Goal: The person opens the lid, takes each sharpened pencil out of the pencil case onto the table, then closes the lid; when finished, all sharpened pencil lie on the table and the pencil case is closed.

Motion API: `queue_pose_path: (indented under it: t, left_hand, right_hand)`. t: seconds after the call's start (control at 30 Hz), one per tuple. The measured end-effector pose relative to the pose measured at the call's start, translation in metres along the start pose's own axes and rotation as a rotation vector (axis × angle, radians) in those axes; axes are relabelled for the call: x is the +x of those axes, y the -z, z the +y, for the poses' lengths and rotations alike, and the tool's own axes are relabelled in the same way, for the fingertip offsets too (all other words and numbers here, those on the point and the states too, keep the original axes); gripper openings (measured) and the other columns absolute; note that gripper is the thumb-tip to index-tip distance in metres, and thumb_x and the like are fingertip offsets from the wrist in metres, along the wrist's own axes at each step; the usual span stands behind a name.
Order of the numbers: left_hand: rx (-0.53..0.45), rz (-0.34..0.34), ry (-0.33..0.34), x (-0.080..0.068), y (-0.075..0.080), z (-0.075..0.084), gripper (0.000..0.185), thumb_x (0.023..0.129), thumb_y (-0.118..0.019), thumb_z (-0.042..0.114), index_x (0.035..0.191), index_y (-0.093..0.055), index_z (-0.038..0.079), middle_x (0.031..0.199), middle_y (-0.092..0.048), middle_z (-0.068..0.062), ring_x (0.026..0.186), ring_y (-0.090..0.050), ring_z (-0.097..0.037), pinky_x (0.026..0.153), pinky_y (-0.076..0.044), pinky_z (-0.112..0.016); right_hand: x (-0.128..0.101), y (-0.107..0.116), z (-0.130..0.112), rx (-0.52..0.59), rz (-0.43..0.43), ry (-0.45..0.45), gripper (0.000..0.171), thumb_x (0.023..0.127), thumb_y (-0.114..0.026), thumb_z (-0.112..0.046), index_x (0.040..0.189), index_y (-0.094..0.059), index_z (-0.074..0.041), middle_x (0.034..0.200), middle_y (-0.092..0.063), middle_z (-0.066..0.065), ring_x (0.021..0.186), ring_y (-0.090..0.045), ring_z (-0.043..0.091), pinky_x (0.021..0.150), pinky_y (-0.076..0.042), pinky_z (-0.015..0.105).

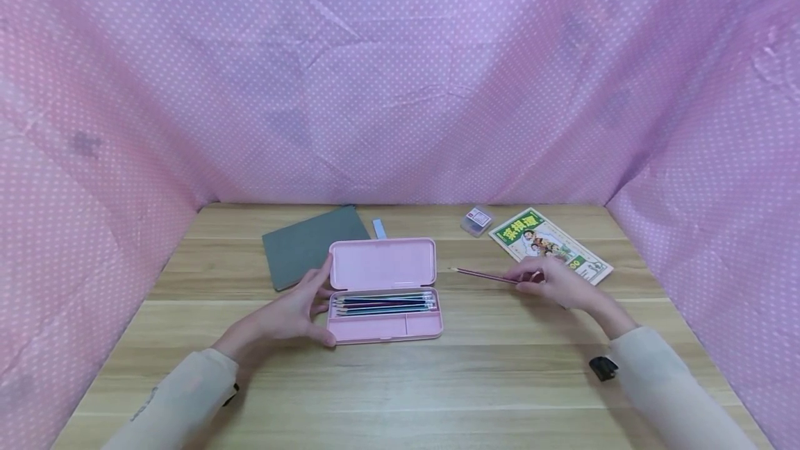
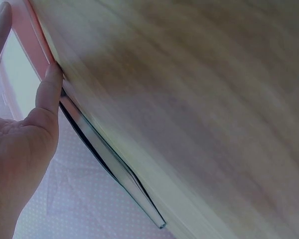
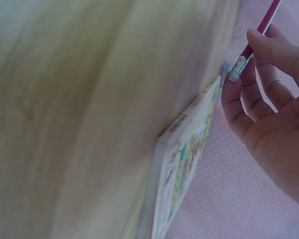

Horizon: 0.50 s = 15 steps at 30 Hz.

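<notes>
An open pink pencil case (image 1: 384, 290) lies in the middle of the wooden table (image 1: 400, 380), with several pencils (image 1: 382, 303) in its tray. My left hand (image 1: 294, 311) rests against the case's left end, fingers straight, thumb at the front corner; in the left wrist view my left hand (image 2: 20, 144) touches the pink case (image 2: 32, 35) with a fingertip. My right hand (image 1: 559, 282) pinches a red pencil (image 1: 484, 275) by its eraser end, tip pointing left toward the case. The right wrist view shows the pencil (image 3: 254, 40) held between thumb and fingers.
A grey notebook (image 1: 309, 245) lies behind the case on the left, with a small blue tab (image 1: 380, 228) beside it. A green-titled booklet (image 1: 550, 245) and a small clear box (image 1: 476, 220) sit at the back right. Pink dotted cloth (image 1: 400, 75) walls the table on three sides.
</notes>
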<state>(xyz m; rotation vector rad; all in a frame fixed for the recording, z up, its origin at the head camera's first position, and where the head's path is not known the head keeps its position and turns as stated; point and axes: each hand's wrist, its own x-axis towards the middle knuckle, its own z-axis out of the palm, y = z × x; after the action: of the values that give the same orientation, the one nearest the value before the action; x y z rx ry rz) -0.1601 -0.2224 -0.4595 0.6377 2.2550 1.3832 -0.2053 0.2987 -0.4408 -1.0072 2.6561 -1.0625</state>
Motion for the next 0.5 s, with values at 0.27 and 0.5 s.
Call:
queue_pose_path:
  t: [0.27,0.5]
  left_hand:
    - [0.001,0.004,0.019,-0.005,0.003,-0.001,0.146,0.067,-0.096,0.014,0.161,0.015,0.027,0.150,-0.022,-0.017,0.138,-0.041,-0.037,0.111,-0.043,-0.038]
    - [0.021,0.006,0.025,-0.007,0.004,0.001,0.145,0.068,-0.096,0.017,0.161,0.015,0.027,0.150,-0.022,-0.017,0.138,-0.040,-0.038,0.112,-0.042,-0.040]
  right_hand:
    - [-0.001,-0.008,0.012,-0.014,-0.039,-0.004,0.026,0.090,-0.072,0.003,0.114,-0.075,-0.006,0.108,-0.073,0.005,0.100,-0.067,0.018,0.088,-0.059,0.029]
    - [0.000,-0.014,0.015,-0.092,-0.050,0.011,0.026,0.091,-0.071,0.004,0.113,-0.075,-0.008,0.112,-0.073,0.005,0.105,-0.067,0.022,0.093,-0.058,0.037]
